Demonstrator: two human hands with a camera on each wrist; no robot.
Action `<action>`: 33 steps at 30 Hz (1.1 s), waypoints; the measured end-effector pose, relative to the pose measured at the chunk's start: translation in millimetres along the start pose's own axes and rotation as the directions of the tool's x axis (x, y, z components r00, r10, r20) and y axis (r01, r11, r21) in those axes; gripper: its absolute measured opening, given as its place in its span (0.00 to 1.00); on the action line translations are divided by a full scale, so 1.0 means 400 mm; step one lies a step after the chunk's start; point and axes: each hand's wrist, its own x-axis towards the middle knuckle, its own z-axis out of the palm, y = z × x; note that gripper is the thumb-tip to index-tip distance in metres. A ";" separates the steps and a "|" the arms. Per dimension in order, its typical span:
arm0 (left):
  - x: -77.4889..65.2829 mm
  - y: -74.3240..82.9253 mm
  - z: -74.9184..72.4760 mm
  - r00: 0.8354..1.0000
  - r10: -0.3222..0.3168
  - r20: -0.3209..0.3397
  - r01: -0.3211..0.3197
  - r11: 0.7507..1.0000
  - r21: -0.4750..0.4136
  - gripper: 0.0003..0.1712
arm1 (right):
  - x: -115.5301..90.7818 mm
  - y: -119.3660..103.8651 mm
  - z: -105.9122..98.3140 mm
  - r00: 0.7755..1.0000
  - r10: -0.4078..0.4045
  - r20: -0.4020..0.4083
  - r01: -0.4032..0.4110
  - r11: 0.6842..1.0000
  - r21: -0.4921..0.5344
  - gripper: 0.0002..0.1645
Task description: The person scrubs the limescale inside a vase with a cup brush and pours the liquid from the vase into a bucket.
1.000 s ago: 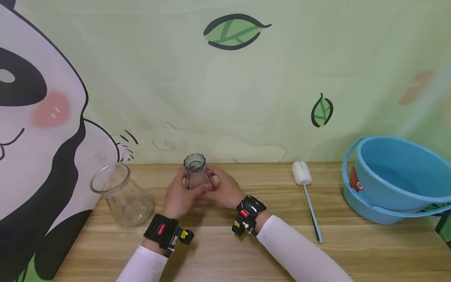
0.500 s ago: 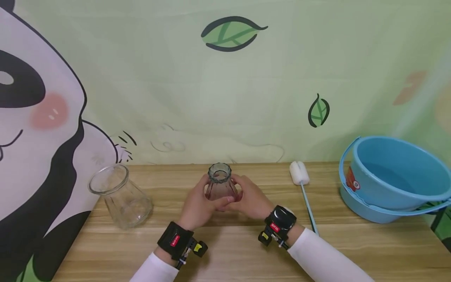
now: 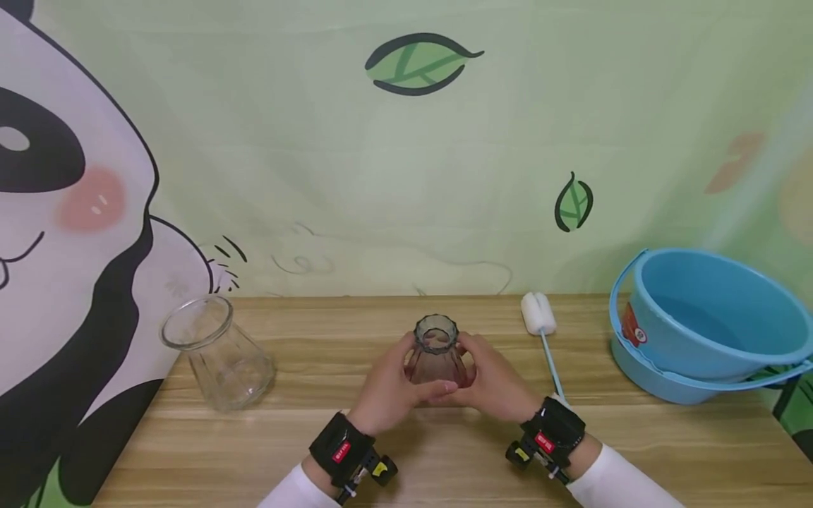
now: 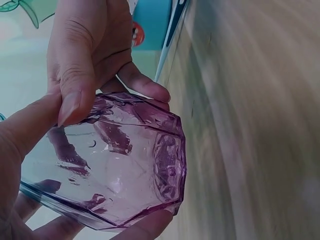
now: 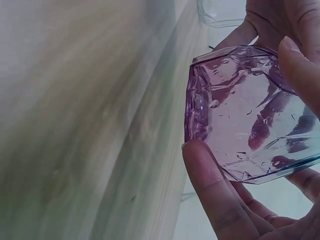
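Observation:
A small faceted glass vase [image 3: 435, 367], smoky grey at its scalloped rim and purple toward the base, is upright between both hands in the head view. My left hand [image 3: 394, 389] grips its left side, and my right hand [image 3: 498, 384] grips its right side. The thumbs meet across the front. In the left wrist view the purple glass [image 4: 120, 170] shows fingers through its wall. The vase's thick base [image 5: 200, 105] faces the table in the right wrist view; whether it touches the wood, I cannot tell.
A larger clear glass jar [image 3: 231, 370] stands on the wooden table [image 3: 190, 458] at the left. At right lies a white sponge brush [image 3: 538, 314] with a blue handle, partly behind the right wrist. Beyond it sits a blue bucket [image 3: 692, 353] with a handle.
Both hands have carried the vase rightward and nearer to me, from close to the jar to the middle of the table. The jar, brush and bucket stay in place.

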 end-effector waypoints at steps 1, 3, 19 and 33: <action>-0.001 0.002 0.006 1.000 0.003 0.002 -0.003 1.000 0.008 0.45 | -0.007 0.000 -0.004 1.000 0.001 -0.002 -0.001 1.000 0.007 0.43; -0.002 0.005 0.017 1.000 0.007 0.013 -0.007 1.000 0.009 0.45 | -0.022 0.000 -0.011 1.000 0.007 -0.002 -0.007 0.999 0.032 0.44; -0.005 0.008 0.071 0.995 0.075 0.059 -0.077 0.996 0.036 0.43 | -0.087 0.027 -0.019 0.996 0.070 -0.051 -0.068 0.997 0.043 0.47; -0.005 -0.011 0.085 0.997 0.074 0.034 -0.076 0.995 0.059 0.44 | -0.090 0.031 -0.006 0.993 0.113 -0.046 -0.109 0.990 0.088 0.48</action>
